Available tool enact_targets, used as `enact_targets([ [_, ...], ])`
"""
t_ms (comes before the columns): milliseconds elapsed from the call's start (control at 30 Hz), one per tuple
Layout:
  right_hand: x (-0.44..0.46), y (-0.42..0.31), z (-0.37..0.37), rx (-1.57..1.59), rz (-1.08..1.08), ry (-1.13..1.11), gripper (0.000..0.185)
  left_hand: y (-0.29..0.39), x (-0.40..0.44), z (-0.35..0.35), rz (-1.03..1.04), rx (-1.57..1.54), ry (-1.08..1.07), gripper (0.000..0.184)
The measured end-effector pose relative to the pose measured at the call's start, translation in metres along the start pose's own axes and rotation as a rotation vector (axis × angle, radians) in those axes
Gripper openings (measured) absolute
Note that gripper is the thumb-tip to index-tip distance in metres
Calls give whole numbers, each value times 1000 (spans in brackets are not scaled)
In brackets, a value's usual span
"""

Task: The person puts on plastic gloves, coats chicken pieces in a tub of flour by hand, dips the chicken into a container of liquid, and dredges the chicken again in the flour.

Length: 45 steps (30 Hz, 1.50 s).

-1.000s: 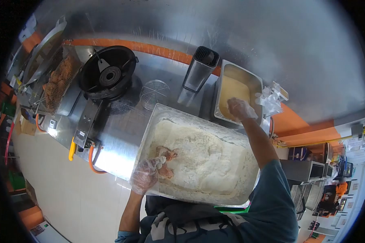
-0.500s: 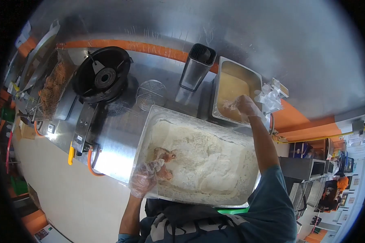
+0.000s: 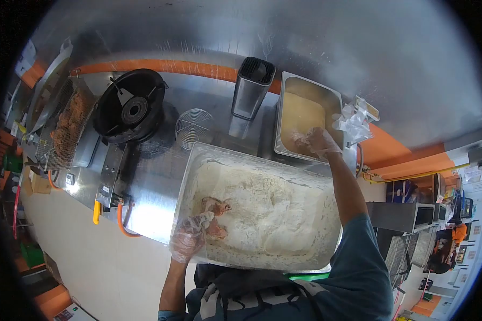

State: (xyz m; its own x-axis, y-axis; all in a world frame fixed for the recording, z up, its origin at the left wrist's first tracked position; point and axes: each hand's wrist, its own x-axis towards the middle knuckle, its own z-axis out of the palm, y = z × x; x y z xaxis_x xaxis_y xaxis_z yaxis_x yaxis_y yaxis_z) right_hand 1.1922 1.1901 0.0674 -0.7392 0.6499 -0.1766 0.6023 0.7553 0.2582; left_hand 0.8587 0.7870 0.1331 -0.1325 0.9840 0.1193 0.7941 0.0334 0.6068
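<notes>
A wide metal tray (image 3: 332, 224) of pale flour lies in front of me, with pieces of raw meat (image 3: 216, 206) on the flour at its left. My left hand (image 3: 189, 238), in a clear plastic glove, is closed at the tray's left edge beside the meat; what its fingers grip is hard to make out. My right hand (image 3: 320, 142), also gloved, reaches into the deep metal pan (image 3: 331, 101) of yellowish batter behind the tray. Its fingers are closed round a pinkish piece of meat (image 3: 301, 140) at the batter's surface.
A black round burner (image 3: 134, 109) stands at the left, with a wire basket of fried pieces (image 3: 69, 120) beyond it. A coiled wire rack (image 3: 194, 128) and a metal holder (image 3: 251, 88) stand behind the tray. Plastic gloves (image 3: 354, 122) hang right of the pan.
My right hand has moved within the batter pan, and the meat at its fingers now shows more clearly. My left hand has stayed at the tray's left edge. The view has shifted slightly.
</notes>
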Motion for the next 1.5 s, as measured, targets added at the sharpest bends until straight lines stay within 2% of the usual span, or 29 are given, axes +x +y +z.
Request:
enact_targets([
  [33,5,2,7,-310,-145,18,27,-8,-5,6,2,41,4,29],
  [133,22,10,31,127,-105,72,21,-3,-1,3,17,82,7,24],
  [233,9,-53,-95,976,532,-57,22,6,6,-5,57,22,34,21],
  [300,25,-47,-61,740,403,-42,20,6,6,-6,62,19,41,22],
  [433,39,-56,-54,264,126,84,25,-9,-3,5,-1,87,-17,27],
  [533,51,-58,-50,534,379,-41,21,-19,-13,12,-17,133,-36,28],
  [633,54,-62,-43,507,411,21,21,-22,-16,14,-31,148,-24,26],
  [767,63,-51,-27,352,303,6,20,-14,-10,5,-6,83,-12,37],
  [833,70,-38,3,381,316,60,20,-5,-5,0,-143,-158,-37,36],
  [933,49,-48,-72,417,245,120,20,-1,-2,-2,-250,-367,-37,34],
  [1033,56,-15,-63,213,179,-77,33,-1,0,-6,-72,-139,21,32],
  [1067,48,-20,-83,311,158,-60,32,-2,-1,-7,26,-2,48,31],
  [1133,33,-21,-126,506,113,-20,30,-15,-8,6,2,109,-1,30],
  [1167,31,-21,-128,450,77,-23,30,-20,-11,11,-10,164,-26,30],
  [1267,25,-13,-131,281,-14,-3,29,-18,-10,7,15,84,-12,29],
  [1333,24,-11,-122,166,-51,45,31,-19,-11,11,46,-13,82,22],
  [1367,24,-8,-111,206,-15,73,30,-19,-12,12,61,-61,131,19],
  [1500,26,-16,-100,267,135,42,28,-18,-16,9,35,83,48,29],
])
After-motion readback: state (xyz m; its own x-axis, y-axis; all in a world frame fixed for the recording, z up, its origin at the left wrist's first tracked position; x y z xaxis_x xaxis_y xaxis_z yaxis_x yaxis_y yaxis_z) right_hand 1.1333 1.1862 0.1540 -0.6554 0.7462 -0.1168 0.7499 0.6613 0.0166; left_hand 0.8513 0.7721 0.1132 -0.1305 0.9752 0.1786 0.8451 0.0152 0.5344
